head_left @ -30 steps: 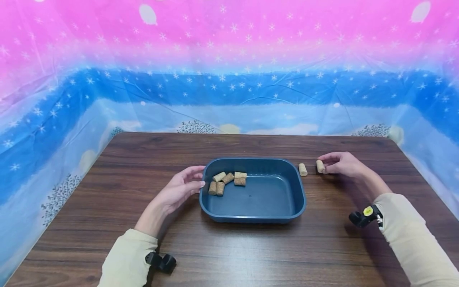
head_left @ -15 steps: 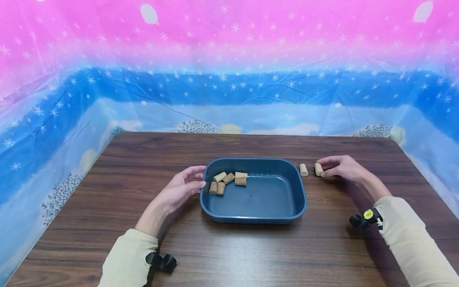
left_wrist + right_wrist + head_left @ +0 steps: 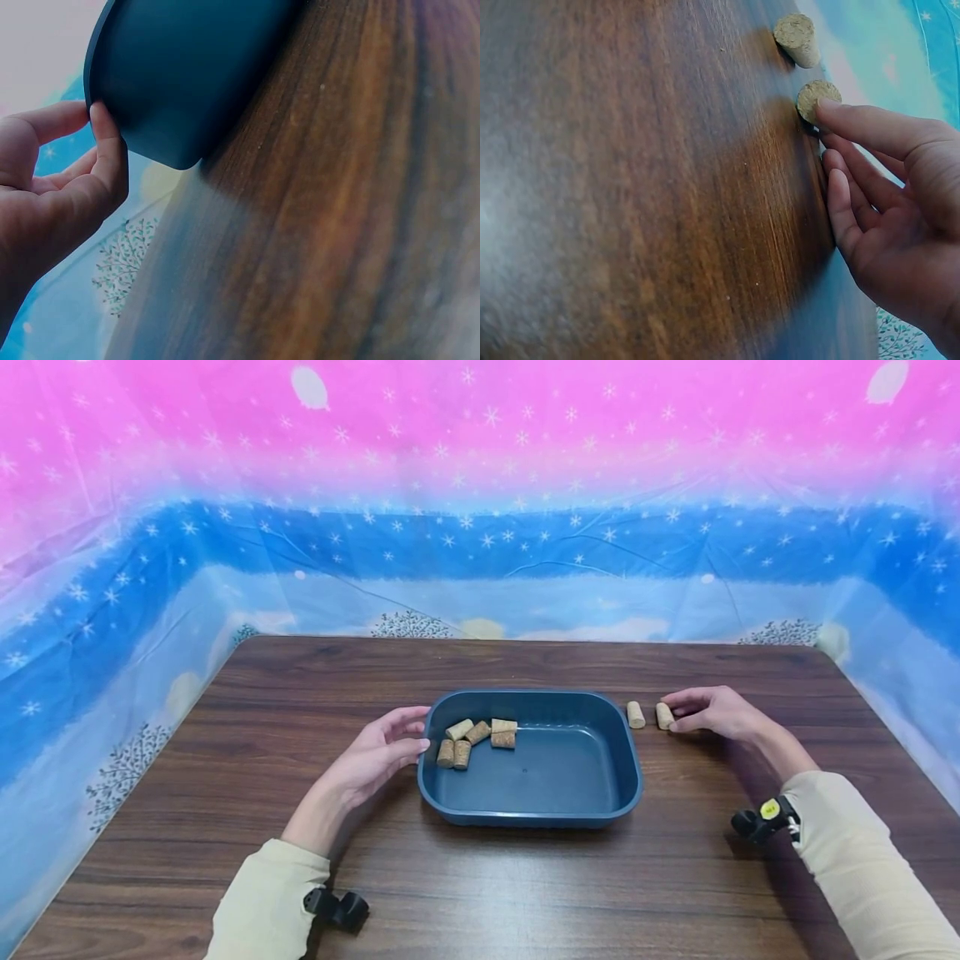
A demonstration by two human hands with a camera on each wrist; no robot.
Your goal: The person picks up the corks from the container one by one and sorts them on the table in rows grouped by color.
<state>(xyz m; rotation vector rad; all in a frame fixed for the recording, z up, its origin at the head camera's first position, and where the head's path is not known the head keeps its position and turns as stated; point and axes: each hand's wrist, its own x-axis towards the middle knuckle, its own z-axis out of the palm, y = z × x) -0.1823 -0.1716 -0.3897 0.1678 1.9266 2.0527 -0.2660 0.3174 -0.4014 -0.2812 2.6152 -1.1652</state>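
Note:
A dark blue plastic tub point(image 3: 528, 817) stands on the wooden table, with several corks point(image 3: 477, 732) bunched at its left end. My left hand point(image 3: 378, 756) pinches the tub's left rim between thumb and fingers, which the left wrist view shows close up at the tub wall point(image 3: 180, 82). Off the tub's right side, my right hand point(image 3: 716, 710) holds a cork point(image 3: 664, 717) between thumb and fingers, low over the table. Just left of it another cork point(image 3: 635, 715) stands near the tub's right rim. In the right wrist view the thumb lies against the held cork's end point(image 3: 816, 101).
The dark brown wooden table point(image 3: 480, 893) carries everything. A pink and blue snowflake-print cloth point(image 3: 480, 543) hangs behind it and along both sides. Black wrist devices sit on both sleeves point(image 3: 262, 902).
My right hand has moved slightly left and down with its cork, closing the gap to the standing cork. The left hand and the tub have stayed in place.

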